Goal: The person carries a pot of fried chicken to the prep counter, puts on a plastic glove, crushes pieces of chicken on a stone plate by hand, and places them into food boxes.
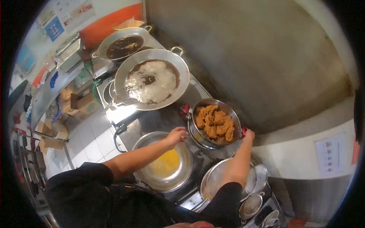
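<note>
A metal colander-like pan [196, 108] of browned fried chicken pieces [215, 123] rests tilted on a round metal pot [199, 141]. Gripping the red handle [243, 131] on its right side is my right hand [248, 134]. My left hand [177, 137] hangs over the rim of a wide steel bowl [182, 178], fingers slightly apart and nothing visible in them. Yellow liquid or residue [166, 163] lies in the bowl's bottom. The other red handle [184, 109] is free, a little above my left hand.
A large wok [184, 81] of foaming oil stands beyond the bowl, with a second wok [140, 32] of dark oil behind. Strainers [251, 205] and a round sieve [210, 181] lie at lower right. A metal wall panel [251, 49] borders the right; floor tiles [91, 140] show left.
</note>
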A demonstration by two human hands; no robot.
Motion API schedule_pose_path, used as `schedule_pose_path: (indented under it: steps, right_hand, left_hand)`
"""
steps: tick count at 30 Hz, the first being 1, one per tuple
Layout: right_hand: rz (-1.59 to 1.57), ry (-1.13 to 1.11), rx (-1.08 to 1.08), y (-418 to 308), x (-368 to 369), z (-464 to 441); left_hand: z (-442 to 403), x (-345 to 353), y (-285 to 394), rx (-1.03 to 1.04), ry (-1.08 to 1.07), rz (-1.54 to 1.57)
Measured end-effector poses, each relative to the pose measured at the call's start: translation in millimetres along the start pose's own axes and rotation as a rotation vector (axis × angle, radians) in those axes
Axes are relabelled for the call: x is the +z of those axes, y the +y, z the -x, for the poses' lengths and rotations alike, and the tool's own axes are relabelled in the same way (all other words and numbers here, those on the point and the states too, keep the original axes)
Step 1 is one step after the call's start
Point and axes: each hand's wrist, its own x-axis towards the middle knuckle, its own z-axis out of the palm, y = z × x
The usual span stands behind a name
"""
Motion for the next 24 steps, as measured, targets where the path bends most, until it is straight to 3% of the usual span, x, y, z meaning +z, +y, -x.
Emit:
schedule_pose_path:
  steps: [2, 5, 9, 13, 16, 17, 20, 21, 24]
  right_hand:
    - [-0.108, -0.167, 0.205, -4.8, -4.9, 2.3]
    - [-0.082, -0.123, 0.504, -23.3, -14.5, 7.0]
    - [-0.360, -0.324, 0.458, -13.7, -39.5, -14.5]
    - [-0.177, -0.506, 0.163, 13.1, -48.3, -70.8]
    - [-0.191, -0.513, 0.429, -8.0, -44.3, -84.6]
    - [-0.210, -0.451, 0.476, -30.3, -43.3, -48.7]
    - [-0.058, -0.522, 0.379, -58.9, -46.4, 2.1]
    - [-0.040, -0.606, 0.414, -44.2, -55.1, -30.8]
    - [0.021, -0.519, 0.294, -40.8, -53.4, -35.5]
  left_hand:
    - [-36.5, 1.4, -13.1, -0.007, 0.073, 0.105]
    - [-61.0, 7.7, -8.9, -0.025, 0.161, 0.199]
    - [-79.0, 20.1, -0.1, 0.017, 0.241, 0.379]
    - [-95.5, 21.0, 13.1, 0.186, 0.137, 0.431]
    - [-98.0, 21.4, 18.9, 0.111, 0.166, 0.427]
    - [-96.7, 19.2, 18.9, 0.142, 0.156, 0.445]
    - [-103.4, 14.9, 20.9, 0.133, 0.277, 0.490]
    - [-104.4, 14.3, 20.6, 0.116, 0.280, 0.532]
    - [-109.2, 13.4, 23.4, 0.062, 0.261, 0.630]
